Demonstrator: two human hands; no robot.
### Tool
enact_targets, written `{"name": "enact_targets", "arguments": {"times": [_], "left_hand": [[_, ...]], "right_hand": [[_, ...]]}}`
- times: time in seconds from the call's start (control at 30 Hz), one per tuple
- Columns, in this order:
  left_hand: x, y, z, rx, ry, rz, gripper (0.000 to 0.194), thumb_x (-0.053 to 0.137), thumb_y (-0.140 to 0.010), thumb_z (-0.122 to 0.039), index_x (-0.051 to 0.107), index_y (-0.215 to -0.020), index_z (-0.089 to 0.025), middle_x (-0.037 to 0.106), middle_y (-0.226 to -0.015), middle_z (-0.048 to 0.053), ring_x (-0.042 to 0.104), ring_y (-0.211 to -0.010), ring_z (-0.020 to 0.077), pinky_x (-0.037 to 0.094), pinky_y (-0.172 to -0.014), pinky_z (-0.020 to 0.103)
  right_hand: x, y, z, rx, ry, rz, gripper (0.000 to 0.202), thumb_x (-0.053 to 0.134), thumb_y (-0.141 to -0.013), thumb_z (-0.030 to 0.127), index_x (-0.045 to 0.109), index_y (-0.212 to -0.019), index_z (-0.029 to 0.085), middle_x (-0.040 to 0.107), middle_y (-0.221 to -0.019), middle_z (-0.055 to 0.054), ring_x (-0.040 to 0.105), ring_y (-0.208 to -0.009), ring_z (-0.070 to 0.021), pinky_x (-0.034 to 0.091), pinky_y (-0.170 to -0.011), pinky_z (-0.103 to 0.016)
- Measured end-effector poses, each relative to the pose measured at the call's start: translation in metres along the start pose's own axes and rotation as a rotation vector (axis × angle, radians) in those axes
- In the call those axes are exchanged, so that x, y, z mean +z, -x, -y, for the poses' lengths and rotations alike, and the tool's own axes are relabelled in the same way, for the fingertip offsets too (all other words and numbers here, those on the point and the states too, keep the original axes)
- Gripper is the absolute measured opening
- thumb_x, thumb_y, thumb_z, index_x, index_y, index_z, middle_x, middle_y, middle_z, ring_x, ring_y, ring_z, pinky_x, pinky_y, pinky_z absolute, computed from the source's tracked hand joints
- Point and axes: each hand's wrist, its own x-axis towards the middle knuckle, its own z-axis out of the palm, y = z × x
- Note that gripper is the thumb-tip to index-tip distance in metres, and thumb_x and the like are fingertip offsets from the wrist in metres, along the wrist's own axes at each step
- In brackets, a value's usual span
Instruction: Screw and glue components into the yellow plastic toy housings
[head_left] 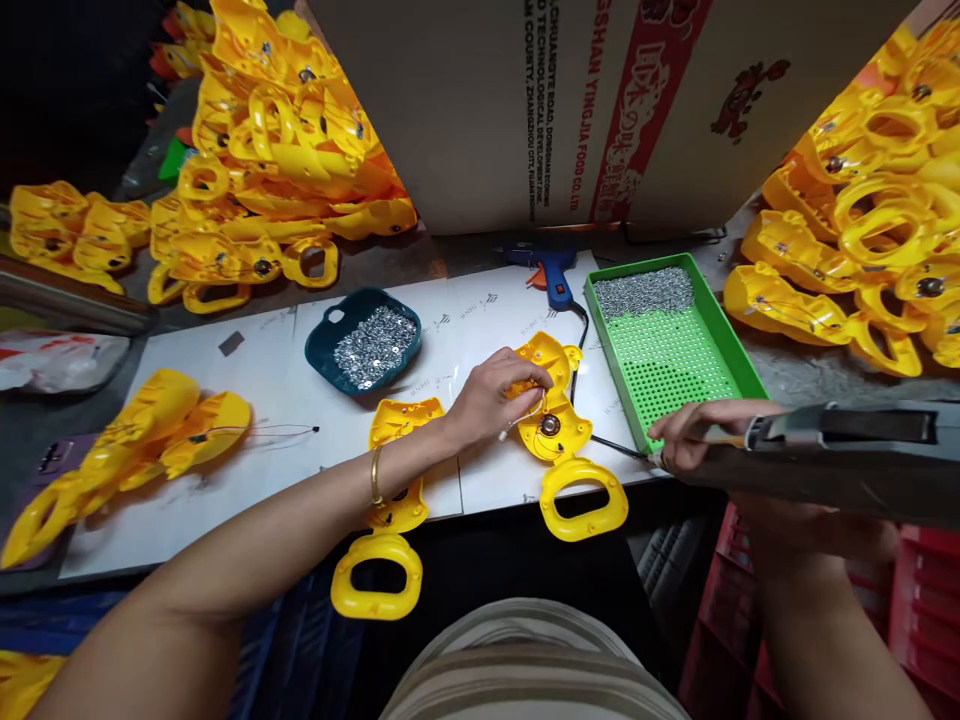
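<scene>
My left hand (pixel 499 395) is closed in a pinch over a hollow yellow plastic toy half (pixel 559 435). A thin wire (pixel 534 410) shows at its fingertips, and a round metal part sits inside the shell below. My right hand (pixel 694 432) is wrapped round a long grey-and-black electric screwdriver (pixel 847 450), close to the near corner of the green tray (pixel 724 350); the tool's tip is hard to make out. Partly behind my left forearm lies a second yellow shell (pixel 405 412), its ring handle over the table's front edge.
Small metal screws fill part of a dark teal dish (pixel 315 345) and the tray's far end. A blue glue gun (pixel 553 275) with a black cord lies behind the shell. Yellow shells are heaped left (pixel 285 150) and right (pixel 885 220). A large carton (pixel 465 110) stands at the back.
</scene>
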Motion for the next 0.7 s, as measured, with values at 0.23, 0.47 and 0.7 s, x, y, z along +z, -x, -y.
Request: {"name": "enact_targets", "arguments": {"times": [0.23, 0.47, 0.7], "left_hand": [[0.002, 0.005, 0.002, -0.004, 0.089, -0.005, 0.013, 0.062, -0.083, -0.013, 0.072, -0.09, -0.018, 0.075, -0.086, 0.004, 0.064, -0.081, 0.0155, 0.054, -0.074, 0.031], [0.001, 0.011, 0.011, 0.304, -0.056, -0.056, 0.011, 0.062, -0.088, -0.025, 0.072, -0.09, -0.02, 0.074, -0.095, 0.006, 0.06, -0.083, 0.017, 0.054, -0.07, 0.032], [0.001, 0.014, 0.01, 0.298, -0.1, -0.091, 0.012, 0.061, -0.089, -0.023, 0.071, -0.093, -0.021, 0.072, -0.091, 0.006, 0.056, -0.084, 0.0162, 0.052, -0.071, 0.03]], "right_hand": [[-0.024, -0.048, -0.019, 0.327, -0.078, 0.23, 0.041, 0.065, -0.078, 0.049, 0.07, -0.107, 0.02, 0.072, -0.095, -0.011, 0.07, -0.077, -0.0212, 0.059, -0.065, -0.036], [0.033, -0.101, -0.002, 0.742, 0.368, 0.65, 0.045, 0.048, -0.091, 0.032, 0.052, -0.132, 0.015, 0.065, -0.07, -0.001, 0.055, -0.043, -0.0086, 0.039, -0.038, -0.02], [0.049, -0.106, -0.002, 0.637, 0.676, 0.772, 0.032, 0.049, -0.089, 0.03, 0.064, -0.112, 0.014, 0.062, -0.059, 0.001, 0.053, -0.047, -0.0086, 0.038, -0.046, -0.02]]}}
